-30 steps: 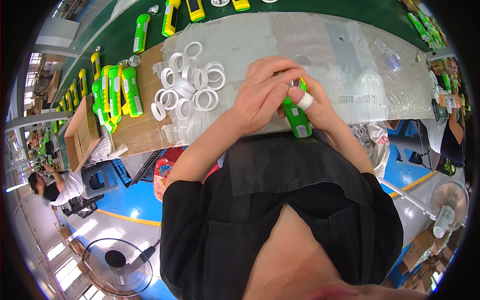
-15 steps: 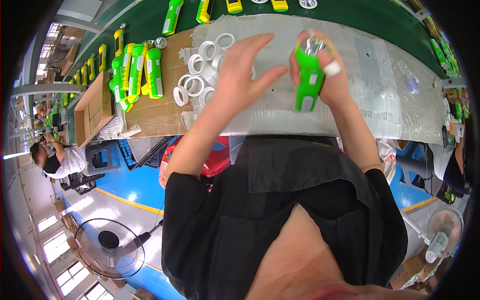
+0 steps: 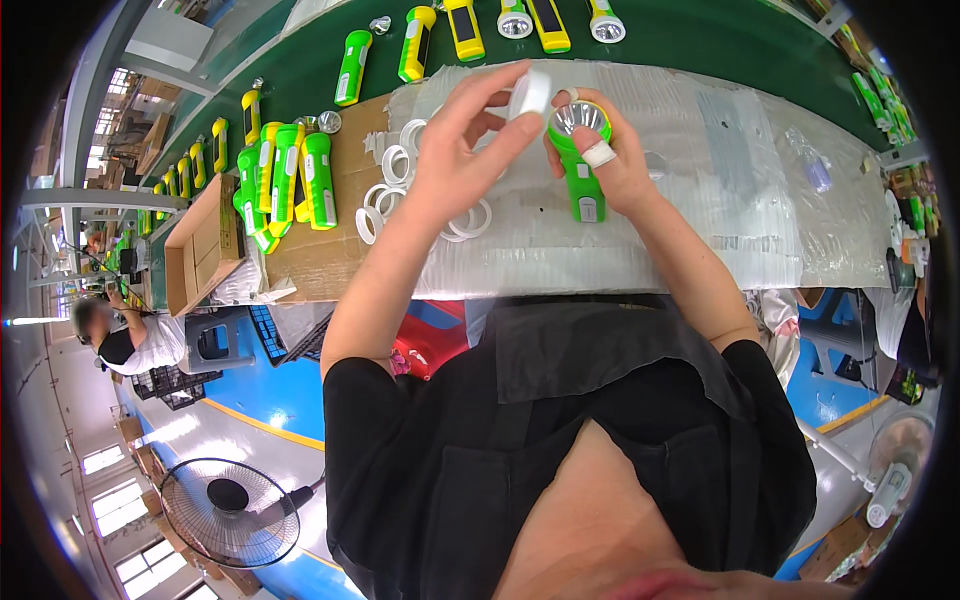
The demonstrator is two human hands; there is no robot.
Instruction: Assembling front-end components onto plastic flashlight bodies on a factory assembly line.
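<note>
My right hand [image 3: 618, 165] is wrapped round a green flashlight [image 3: 583, 185], its silver reflector facing up and toward me. White tape covers part of that thumb. Just left of the flashlight's head, my left hand [image 3: 468, 140] pinches a white plastic ring [image 3: 531, 94] between thumb and fingers. The ring is tilted and apart from the flashlight. Behind and below my left wrist lie several loose white rings [image 3: 397, 166] on the covered worktop [image 3: 690, 240], some hidden by my hand and forearm.
Green and yellow flashlights [image 3: 286, 170] lie piled at the left, beside an open cardboard box [image 3: 205, 250]. More flashlights [image 3: 415, 45] rest along the green surface [image 3: 660, 45] at the back. Floor fans [image 3: 229, 495] stand behind me; a person [image 3: 140, 335] sits far left.
My left hand, empty and spread before, now holds a white ring close to the flashlight. My right hand has brought the flashlight slightly left, and its reflector shows more fully.
</note>
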